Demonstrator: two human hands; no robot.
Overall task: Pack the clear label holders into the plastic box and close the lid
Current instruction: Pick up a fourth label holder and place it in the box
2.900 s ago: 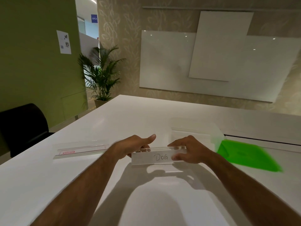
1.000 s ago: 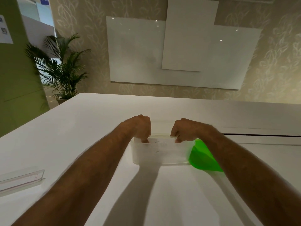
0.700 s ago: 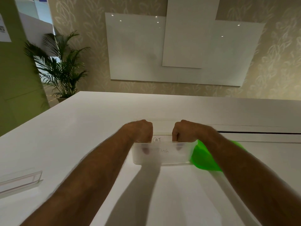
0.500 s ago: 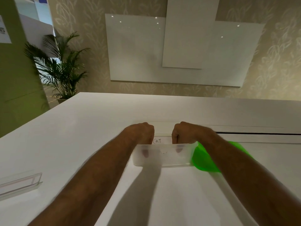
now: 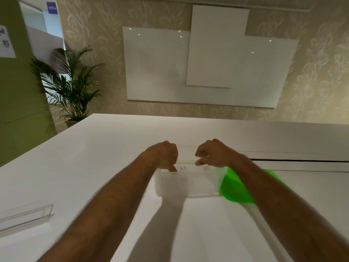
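Note:
A translucent plastic box (image 5: 188, 186) stands on the white table in front of me. Inside it, a clear label holder marked "CAT" (image 5: 182, 168) stands along the far side, and faint writing from a second holder (image 5: 187, 180) shows through the near wall. The green lid (image 5: 233, 190) lies against the box's right end, partly under my right forearm. My left hand (image 5: 164, 155) is curled with its fingertips dipped inside the box's left end, hidden by the wall. My right hand (image 5: 213, 155) hovers just above the rim, loosely curled and holding nothing. Another clear holder (image 5: 26, 217) lies on the table at far left.
The white table (image 5: 113, 148) stretches far back and to both sides, with a dark seam (image 5: 298, 160) running to the right behind the box. A potted palm (image 5: 69, 87) and a green wall stand off the table's left side. Whiteboards hang on the far wall.
Both hands carried the "DOG" holder from the table into the box and lowered it. Since half a second ago my right hand has lifted out of the box; my left fingers stay inside.

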